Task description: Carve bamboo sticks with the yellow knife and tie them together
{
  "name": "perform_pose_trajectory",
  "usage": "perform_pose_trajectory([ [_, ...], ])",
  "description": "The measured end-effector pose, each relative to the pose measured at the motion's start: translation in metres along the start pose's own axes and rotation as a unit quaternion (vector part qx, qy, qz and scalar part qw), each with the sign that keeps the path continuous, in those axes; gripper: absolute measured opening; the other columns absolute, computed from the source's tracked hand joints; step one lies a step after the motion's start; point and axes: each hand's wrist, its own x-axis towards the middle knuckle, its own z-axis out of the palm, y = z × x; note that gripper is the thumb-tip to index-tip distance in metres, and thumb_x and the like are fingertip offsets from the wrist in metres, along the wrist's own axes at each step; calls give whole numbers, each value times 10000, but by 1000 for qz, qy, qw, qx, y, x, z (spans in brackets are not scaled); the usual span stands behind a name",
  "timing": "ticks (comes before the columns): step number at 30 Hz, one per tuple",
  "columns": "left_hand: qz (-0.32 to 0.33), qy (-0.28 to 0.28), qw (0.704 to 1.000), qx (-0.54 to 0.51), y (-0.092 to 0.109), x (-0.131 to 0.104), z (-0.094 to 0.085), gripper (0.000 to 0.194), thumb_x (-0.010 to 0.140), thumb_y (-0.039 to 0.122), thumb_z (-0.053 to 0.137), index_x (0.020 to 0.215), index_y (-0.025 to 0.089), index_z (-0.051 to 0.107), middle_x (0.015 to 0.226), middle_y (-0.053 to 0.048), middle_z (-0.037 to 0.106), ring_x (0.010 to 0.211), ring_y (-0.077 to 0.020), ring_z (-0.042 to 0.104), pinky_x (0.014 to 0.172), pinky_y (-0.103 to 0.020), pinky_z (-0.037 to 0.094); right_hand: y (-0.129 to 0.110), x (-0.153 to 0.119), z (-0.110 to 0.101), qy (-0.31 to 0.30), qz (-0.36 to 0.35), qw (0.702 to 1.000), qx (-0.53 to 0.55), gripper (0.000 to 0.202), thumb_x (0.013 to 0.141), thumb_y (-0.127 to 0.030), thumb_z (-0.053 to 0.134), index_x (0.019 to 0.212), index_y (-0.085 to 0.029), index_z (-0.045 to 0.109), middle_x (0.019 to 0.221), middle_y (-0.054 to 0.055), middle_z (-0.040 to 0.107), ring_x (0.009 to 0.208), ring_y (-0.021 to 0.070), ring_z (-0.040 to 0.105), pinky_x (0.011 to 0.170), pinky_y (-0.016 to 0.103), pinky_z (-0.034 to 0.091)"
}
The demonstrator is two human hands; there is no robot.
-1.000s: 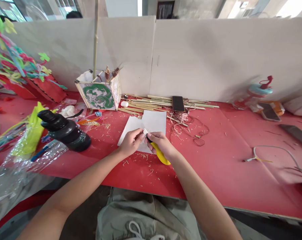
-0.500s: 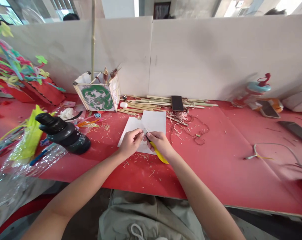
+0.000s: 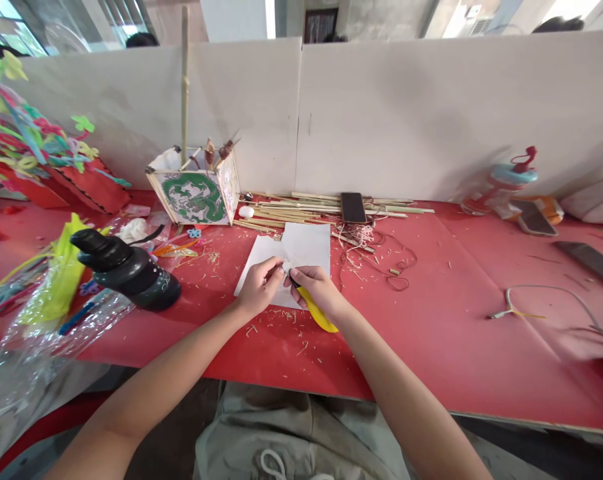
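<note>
- Above two overlapping-looking areas of white paper [image 3: 308, 245] near the front edge of the red table [image 3: 431, 320], the left hand [image 3: 258, 288] and right hand [image 3: 318, 289] meet, fingertips almost touching.
- The left thumb and forefinger are pinched narrow on a small pale piece [image 3: 286, 267]; its far end and its material are hard to make out.
- The right fingers are curled around a yellow-handled tool [image 3: 324, 321], whose rounded butt points toward the person; a black part shows by the thumb, and the working end is too hidden between the hands to identify.
- Under the wrists the paper's lower edge is partly covered; pale shavings [image 3: 291, 315] lie scattered just in front of it.
- Behind the paper lie thin wooden sticks [image 3: 281, 215], partly covered by a dark phone [image 3: 353, 208], with tangled string [image 3: 362, 233] beside them.
- To the left stands a box-shaped lantern [image 3: 194, 199] with a green dragon panel; the contents deep inside are hidden.
- Nearer, a black bottle [image 3: 148, 283] tilts over crumpled clear plastic [image 3: 41, 347], its lettering too small to read.
- At the left border, fuzzy-wire flowers [image 3: 51, 143] are cut off.
- Beyond the partition [image 3: 406, 113], only the tops of heads [image 3: 141, 40] show.
</note>
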Motion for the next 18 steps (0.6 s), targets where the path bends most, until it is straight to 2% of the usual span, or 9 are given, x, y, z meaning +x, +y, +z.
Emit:
perform_pose_trajectory([
  [4, -9, -11, 1000, -3, 4, -1, -2, 270, 1004, 385, 477, 850, 176, 554, 716, 14, 554, 650, -119, 503, 596, -235, 372, -1, 0, -1, -1, 7, 1000, 5, 411, 869, -561, 637, 783, -159, 620, 502, -14, 560, 375, 88, 457, 410, 224, 312],
  [18, 33, -57, 997, -27, 15, -1, -6, 308, 1022, 380, 433, 802, 183, 520, 720, 6, 562, 650, -124, 509, 638, -265, 375, -5, -5, 0, -34, 14, 999, 19, 384, 905, -522, 611, 785, -158, 623, 521, -8, 565, 381, 90, 469, 419, 228, 327],
])
